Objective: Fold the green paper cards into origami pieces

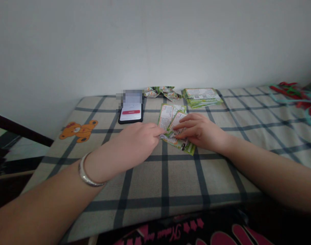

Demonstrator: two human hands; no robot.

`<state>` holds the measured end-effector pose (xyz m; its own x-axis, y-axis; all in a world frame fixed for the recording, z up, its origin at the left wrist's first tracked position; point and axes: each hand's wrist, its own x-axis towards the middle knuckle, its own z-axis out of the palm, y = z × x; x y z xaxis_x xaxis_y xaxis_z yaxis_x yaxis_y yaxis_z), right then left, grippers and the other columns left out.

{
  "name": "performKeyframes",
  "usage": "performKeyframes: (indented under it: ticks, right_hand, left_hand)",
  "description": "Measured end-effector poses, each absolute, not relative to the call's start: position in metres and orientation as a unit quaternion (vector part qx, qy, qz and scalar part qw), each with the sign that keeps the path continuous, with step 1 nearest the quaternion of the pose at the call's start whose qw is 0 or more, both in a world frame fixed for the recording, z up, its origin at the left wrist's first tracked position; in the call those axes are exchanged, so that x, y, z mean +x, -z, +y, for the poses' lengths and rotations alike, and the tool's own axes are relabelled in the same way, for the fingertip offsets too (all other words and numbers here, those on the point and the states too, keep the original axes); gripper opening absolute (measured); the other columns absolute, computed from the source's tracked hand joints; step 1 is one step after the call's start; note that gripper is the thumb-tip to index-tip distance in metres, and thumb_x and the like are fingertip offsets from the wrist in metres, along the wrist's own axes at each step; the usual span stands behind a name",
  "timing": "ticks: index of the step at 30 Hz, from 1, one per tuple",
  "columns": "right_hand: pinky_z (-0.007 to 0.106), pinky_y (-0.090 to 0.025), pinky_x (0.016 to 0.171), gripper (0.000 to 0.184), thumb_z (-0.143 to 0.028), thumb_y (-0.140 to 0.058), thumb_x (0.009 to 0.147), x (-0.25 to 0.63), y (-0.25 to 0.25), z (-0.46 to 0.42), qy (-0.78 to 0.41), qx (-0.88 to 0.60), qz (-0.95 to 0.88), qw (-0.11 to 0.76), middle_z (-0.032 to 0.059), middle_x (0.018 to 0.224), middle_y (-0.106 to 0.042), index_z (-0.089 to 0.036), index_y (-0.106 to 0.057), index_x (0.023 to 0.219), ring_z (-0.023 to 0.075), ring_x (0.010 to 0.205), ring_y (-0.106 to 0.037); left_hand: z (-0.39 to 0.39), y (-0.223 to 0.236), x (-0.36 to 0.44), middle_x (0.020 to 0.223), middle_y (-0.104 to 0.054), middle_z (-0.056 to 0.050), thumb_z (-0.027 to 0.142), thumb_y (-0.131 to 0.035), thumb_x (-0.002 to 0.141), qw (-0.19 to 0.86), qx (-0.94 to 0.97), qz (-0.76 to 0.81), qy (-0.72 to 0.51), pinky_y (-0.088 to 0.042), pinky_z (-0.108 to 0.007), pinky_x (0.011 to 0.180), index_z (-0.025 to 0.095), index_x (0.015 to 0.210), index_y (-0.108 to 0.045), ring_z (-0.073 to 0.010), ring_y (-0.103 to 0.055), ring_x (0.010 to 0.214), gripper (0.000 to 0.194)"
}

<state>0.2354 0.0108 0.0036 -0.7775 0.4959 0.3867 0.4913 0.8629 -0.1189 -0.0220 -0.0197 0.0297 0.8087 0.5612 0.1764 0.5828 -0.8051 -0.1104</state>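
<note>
Two green-and-white printed cards (166, 117) lie crossed on the checked tablecloth in front of me, one over the other. My left hand (143, 139), with a silver bangle on its wrist, pinches the cards at their left side where they cross. Its thumb and fingertips partly hide that spot, and something small and pale shows there. My right hand (199, 131) rests on the upper card from the right, palm down with the fingers stretched out and slightly apart. One end of a card (188, 148) sticks out below the right fingertips.
Behind the cards stand folded pieces of the same print (161, 92) and a stack of flat cards (202, 96). A phone (131, 114) lies back left, screen lit. Left is a bear-shaped piece (78, 131); far right, red and teal ribbons (295, 97). The wall (155, 44) borders the table.
</note>
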Motion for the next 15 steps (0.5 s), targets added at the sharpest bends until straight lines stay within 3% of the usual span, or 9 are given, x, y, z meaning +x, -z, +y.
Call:
performKeyframes:
  ticks: [4, 8, 15]
  right_hand:
    - [0.047, -0.040, 0.102, 0.042, -0.005, -0.055, 0.084, 0.244, -0.002, 0.016, -0.023, -0.267, -0.948, 0.170, -0.0037, 0.126, -0.067, -0.035, -0.074, 0.107, 0.0253, 0.120, -0.052]
    - [0.047, -0.039, 0.105, 0.043, -0.005, -0.054, 0.083, 0.247, -0.004, 0.016, -0.028, -0.257, -0.953, 0.159, -0.0028, 0.129, -0.065, -0.034, -0.073, 0.110, 0.0255, 0.126, -0.048]
    - [0.044, -0.045, 0.097, 0.028, -0.011, -0.056, 0.084, 0.232, -0.010, 0.005, -0.001, -0.231, -0.952, 0.200, 0.0027, 0.110, -0.074, -0.022, -0.076, 0.100, 0.0228, 0.106, -0.059]
  left_hand:
    - [-0.017, -0.028, -0.020, 0.108, -0.068, -0.011, 0.015, -0.051, 0.085, 0.116, -0.955, -0.271, 0.040, -0.053, -0.040, 0.081, 0.012, 0.094, -0.068, -0.0252, -0.064, 0.097, 0.021]
    - [-0.012, -0.025, -0.018, 0.105, -0.068, -0.011, 0.017, -0.051, 0.086, 0.107, -0.956, -0.269, 0.053, -0.053, -0.039, 0.088, 0.011, 0.098, -0.067, -0.0243, -0.063, 0.100, 0.020]
    - [-0.010, -0.027, -0.018, 0.098, -0.069, -0.007, 0.018, -0.049, 0.091, 0.056, -0.952, -0.294, 0.057, -0.053, -0.037, 0.084, 0.015, 0.102, -0.065, -0.0212, -0.064, 0.094, 0.020]
